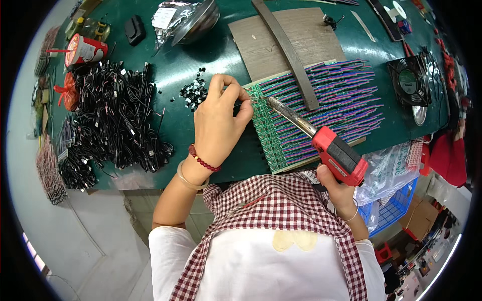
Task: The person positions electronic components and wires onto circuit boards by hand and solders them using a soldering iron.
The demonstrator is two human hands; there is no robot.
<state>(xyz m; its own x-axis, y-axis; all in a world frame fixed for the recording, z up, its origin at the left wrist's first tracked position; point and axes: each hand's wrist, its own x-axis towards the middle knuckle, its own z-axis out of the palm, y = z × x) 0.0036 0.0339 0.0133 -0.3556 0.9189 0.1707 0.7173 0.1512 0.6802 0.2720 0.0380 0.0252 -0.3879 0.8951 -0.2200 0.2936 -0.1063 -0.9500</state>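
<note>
My right hand (337, 189) is wrapped round the grip of a red and black soldering gun (337, 153). The gun's metal barrel slants up and left, its tip touching or just above a panel of green circuit boards (271, 133). Close to the panel's upper left edge, my left hand (221, 113) is closed in a pinch; what sits between the fingertips is too small to make out. Rows of blue, pink and dark wires (341, 100) run rightward from the boards. A long grey metal bar (286, 50) lies across these wires.
Small black parts (193, 94) lie in a pile left of my left hand. Bundled black cables (120, 115) cover the table's left side. Beyond the boards is a brown sheet (301, 35); a black fan (409, 83) stands at right. A metal bowl (198, 22) and red cup (86, 50) are farther back.
</note>
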